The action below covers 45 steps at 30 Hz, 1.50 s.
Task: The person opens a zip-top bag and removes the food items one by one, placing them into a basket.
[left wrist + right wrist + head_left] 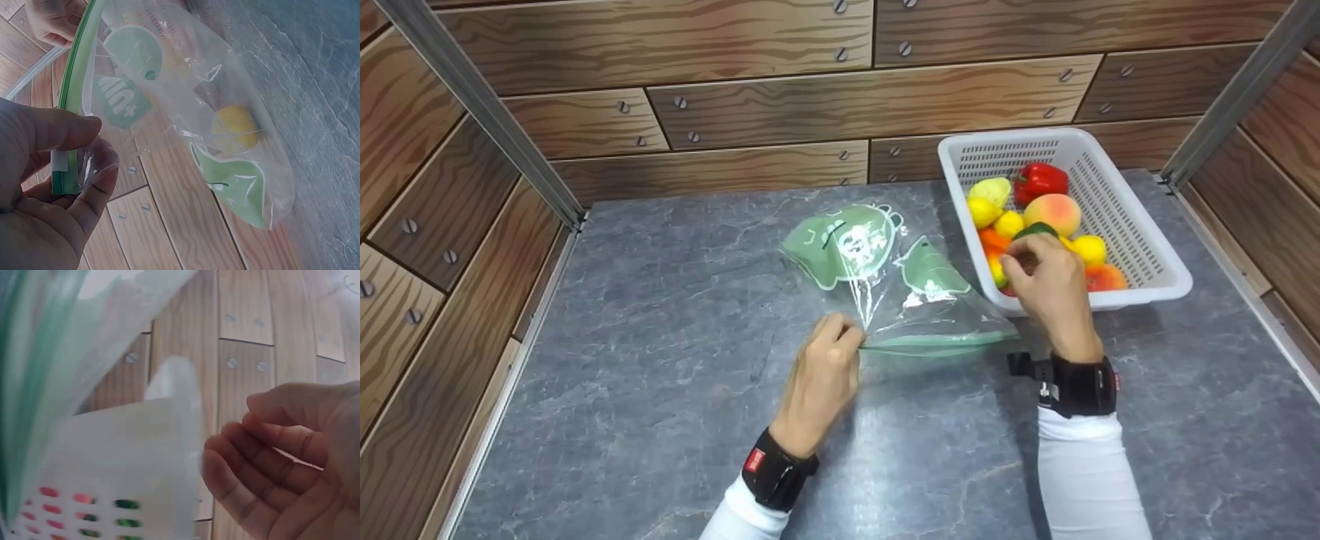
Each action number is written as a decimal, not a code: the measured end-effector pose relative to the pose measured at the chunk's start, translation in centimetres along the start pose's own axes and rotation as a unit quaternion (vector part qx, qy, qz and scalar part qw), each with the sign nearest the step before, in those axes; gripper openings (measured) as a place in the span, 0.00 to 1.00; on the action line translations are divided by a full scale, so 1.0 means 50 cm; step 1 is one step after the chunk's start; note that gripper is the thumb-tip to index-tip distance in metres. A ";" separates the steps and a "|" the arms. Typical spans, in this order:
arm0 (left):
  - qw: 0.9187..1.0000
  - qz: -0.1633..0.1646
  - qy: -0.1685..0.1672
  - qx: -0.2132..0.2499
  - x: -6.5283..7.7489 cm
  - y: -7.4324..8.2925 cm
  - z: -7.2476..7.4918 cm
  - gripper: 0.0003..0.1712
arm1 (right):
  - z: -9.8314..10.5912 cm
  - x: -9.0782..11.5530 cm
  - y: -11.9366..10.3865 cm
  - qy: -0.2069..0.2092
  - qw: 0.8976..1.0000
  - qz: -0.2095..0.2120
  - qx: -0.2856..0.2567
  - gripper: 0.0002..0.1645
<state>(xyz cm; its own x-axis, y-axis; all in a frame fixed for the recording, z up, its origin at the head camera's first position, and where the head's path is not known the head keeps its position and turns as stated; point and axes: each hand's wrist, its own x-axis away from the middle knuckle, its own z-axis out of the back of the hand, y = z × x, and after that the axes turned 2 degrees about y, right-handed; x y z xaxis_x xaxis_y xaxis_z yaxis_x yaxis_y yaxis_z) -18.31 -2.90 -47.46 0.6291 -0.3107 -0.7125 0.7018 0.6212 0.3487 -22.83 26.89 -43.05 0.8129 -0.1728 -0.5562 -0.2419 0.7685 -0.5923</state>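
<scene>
My left hand pinches the left end of the green zip strip on a clear zip bag with green printed shapes. In the left wrist view the thumb and fingers hold that bag's edge, and a yellow round fruit shows through the film; I cannot tell whether it lies inside or behind. Above the near side of a white basket is my right hand, its fingers loosely bent. Nothing sits between those fingers in the right wrist view. Just beyond it lies a dark green item, partly hidden.
In the basket lie a red bell pepper, a peach, several yellow fruits and an orange-red fruit. Wood-patterned panels wall in the grey marbled table at the back and sides.
</scene>
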 end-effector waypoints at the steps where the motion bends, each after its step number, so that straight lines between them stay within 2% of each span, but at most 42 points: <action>1: 1.000 0.001 0.000 0.001 0.000 0.000 0.000 0.10 | 0.002 0.001 -0.004 0.004 1.000 0.012 -0.002 0.04; 5: 1.000 0.005 -0.004 0.001 0.000 0.001 0.002 0.10 | 0.013 0.006 -0.025 0.014 0.997 0.068 -0.022 0.02; 8: 1.000 0.008 -0.006 0.003 0.000 0.001 0.002 0.10 | 0.024 0.011 -0.043 0.002 0.994 0.096 -0.048 0.03; 11: 1.000 0.009 -0.006 0.006 0.000 0.001 0.002 0.11 | 0.040 0.020 -0.063 -0.024 0.991 0.111 -0.068 0.04; 15: 1.000 0.007 -0.004 0.005 0.000 0.001 0.003 0.11 | 0.057 0.032 -0.089 -0.083 0.984 0.134 -0.086 0.07; 19: 1.000 0.005 -0.002 0.004 0.000 0.001 0.003 0.12 | 0.062 0.042 -0.110 -0.152 0.967 0.173 -0.107 0.10; 24: 1.000 0.004 -0.002 0.003 -0.001 0.000 0.002 0.12 | 0.057 0.052 -0.124 -0.214 0.946 0.220 -0.102 0.13; 27: 1.000 0.006 -0.001 0.005 -0.001 0.000 0.002 0.12 | 0.052 0.056 -0.131 -0.251 0.935 0.235 -0.091 0.12; 35: 1.000 0.006 0.001 0.011 -0.001 0.000 0.003 0.12 | 0.027 0.064 -0.149 -0.356 0.894 0.258 -0.088 0.11; 41: 1.000 -0.002 0.005 0.014 -0.002 0.000 0.004 0.11 | 0.016 0.070 -0.155 -0.399 0.882 0.246 -0.043 0.11; 45: 1.000 -0.008 0.006 0.022 -0.004 0.001 0.004 0.09 | 0.009 0.075 -0.159 -0.412 0.879 0.240 -0.026 0.12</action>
<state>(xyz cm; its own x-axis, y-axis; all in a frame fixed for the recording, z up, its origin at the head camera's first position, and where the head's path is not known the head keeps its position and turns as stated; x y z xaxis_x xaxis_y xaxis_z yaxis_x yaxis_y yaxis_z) -18.34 -2.96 -47.17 0.6140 -0.3117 -0.7252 0.7260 0.5835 0.3639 -17.59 20.40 -40.17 0.7130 0.6848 -0.1505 -0.6679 0.5981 -0.4429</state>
